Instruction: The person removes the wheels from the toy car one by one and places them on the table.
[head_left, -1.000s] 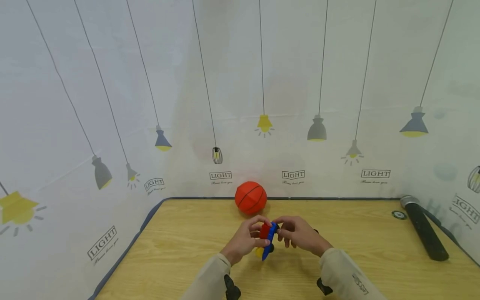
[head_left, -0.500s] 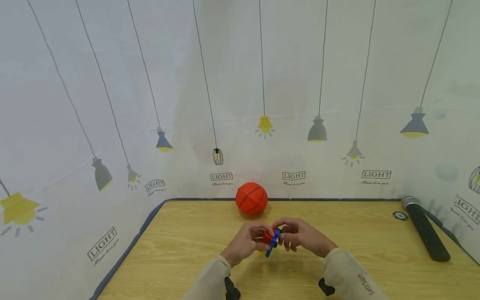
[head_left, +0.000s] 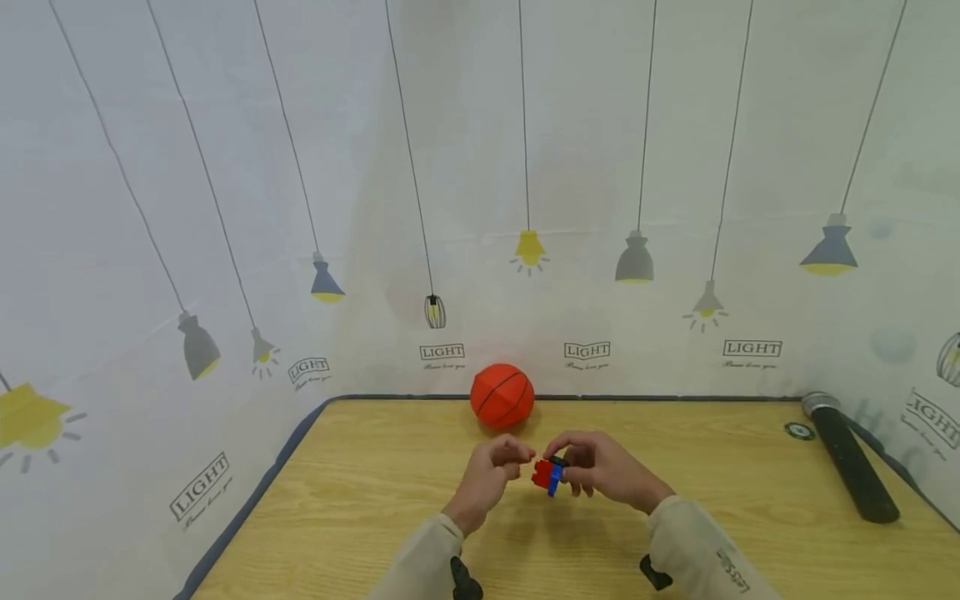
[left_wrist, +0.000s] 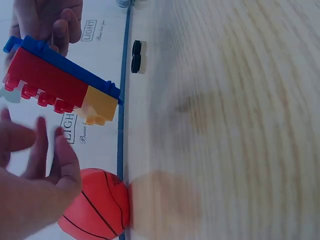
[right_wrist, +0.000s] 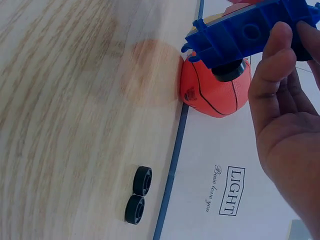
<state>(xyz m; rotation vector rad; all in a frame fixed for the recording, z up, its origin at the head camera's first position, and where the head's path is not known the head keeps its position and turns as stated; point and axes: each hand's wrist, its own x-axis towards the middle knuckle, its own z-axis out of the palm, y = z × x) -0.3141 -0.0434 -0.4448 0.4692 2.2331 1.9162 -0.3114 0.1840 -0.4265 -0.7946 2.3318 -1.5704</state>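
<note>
My right hand (head_left: pixel 603 471) pinches a toy block car above the table. The car has a blue chassis (right_wrist: pixel 250 30), a red brick (left_wrist: pixel 47 77) and a yellow brick (left_wrist: pixel 99 105), studs facing left in the head view. One black wheel (right_wrist: pixel 229 71) is on the chassis; a second dark round part shows partly behind the right fingers. My left hand (head_left: pixel 483 483) is just left of the car, apart from it, fingers loosely bent with nothing in them. Two loose black wheels (right_wrist: pixel 142 181) stand side by side on the table, hidden in the head view.
A red toy basketball (head_left: pixel 502 397) rests at the table's back edge, beyond the hands. At the right lie a black microphone (head_left: pixel 851 458) and a small round disc (head_left: pixel 798 431). A printed white curtain (head_left: pixel 495 167) surrounds the wooden table (head_left: pixel 360 500).
My left hand has let go of the block car and drawn back to the left. The right hand now holds the car alone, and the car has turned.
</note>
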